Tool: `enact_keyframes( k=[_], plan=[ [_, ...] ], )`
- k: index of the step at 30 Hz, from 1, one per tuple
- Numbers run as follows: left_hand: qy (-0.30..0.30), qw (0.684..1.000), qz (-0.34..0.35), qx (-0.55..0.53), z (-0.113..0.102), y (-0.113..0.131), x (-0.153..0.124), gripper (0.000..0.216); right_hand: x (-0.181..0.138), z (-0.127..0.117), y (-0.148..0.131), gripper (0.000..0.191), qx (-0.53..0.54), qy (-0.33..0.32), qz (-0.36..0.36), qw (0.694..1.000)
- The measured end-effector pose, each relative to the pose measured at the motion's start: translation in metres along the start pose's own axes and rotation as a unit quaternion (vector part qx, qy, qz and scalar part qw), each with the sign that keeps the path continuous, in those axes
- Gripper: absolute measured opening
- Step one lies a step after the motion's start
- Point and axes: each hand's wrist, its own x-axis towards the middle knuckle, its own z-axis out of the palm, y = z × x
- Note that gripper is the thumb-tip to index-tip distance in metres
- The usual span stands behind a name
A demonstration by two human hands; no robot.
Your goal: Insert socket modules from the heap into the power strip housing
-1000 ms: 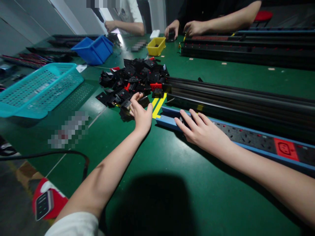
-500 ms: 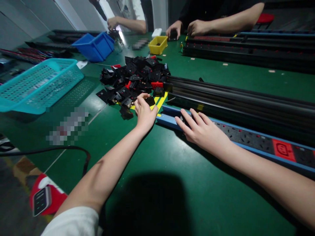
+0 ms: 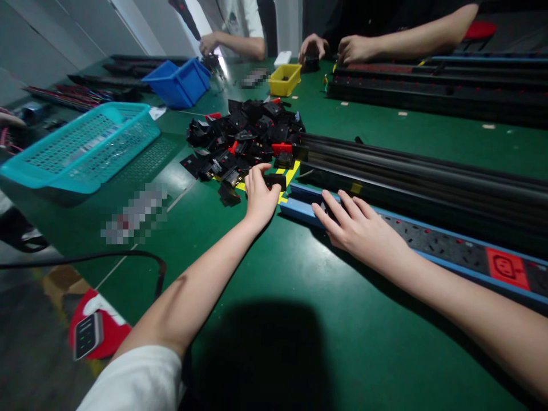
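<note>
The green table (image 3: 274,268) is bearing all the items noted. A blue rail (image 3: 299,211) is lying on its right side, carrying a row of black sockets (image 3: 432,237). A heap of black modules (image 3: 246,134) is sitting beyond the rail's left end. The right hand (image 3: 362,225) is resting over the rail, fingers spread; any grasp beneath cannot be told. The left hand (image 3: 261,197) is pinching 1 black module (image 3: 276,181) just beside the rail's left end.
</note>
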Motion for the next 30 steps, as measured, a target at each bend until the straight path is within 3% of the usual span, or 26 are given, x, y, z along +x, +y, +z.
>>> enact_keyframes(
  k=[5,9,22,30],
  plan=[
    [-0.064,0.997,-0.029,-0.018,0.0045,-0.0087,0.0025,0.044,0.0003,-0.0003,-0.0004,0.069,-0.013,-0.002,-0.003,1.000],
    [-0.054,0.998,-0.009,-0.011,0.0052,-0.0097,0.0021,0.042,0.0008,-0.0015,-0.0005,0.067,-0.016,0.000,-0.003,1.000],
    [0.007,0.984,0.020,-0.178,0.0041,-0.0065,0.0045,0.047,0.0004,-0.0035,-0.0003,0.069,-0.004,-0.004,-0.002,1.000],
    [0.006,0.966,0.062,-0.252,0.0044,-0.0056,0.0060,0.041,0.0011,-0.0033,-0.0004,0.069,-0.009,-0.005,-0.005,1.000]
  ],
)
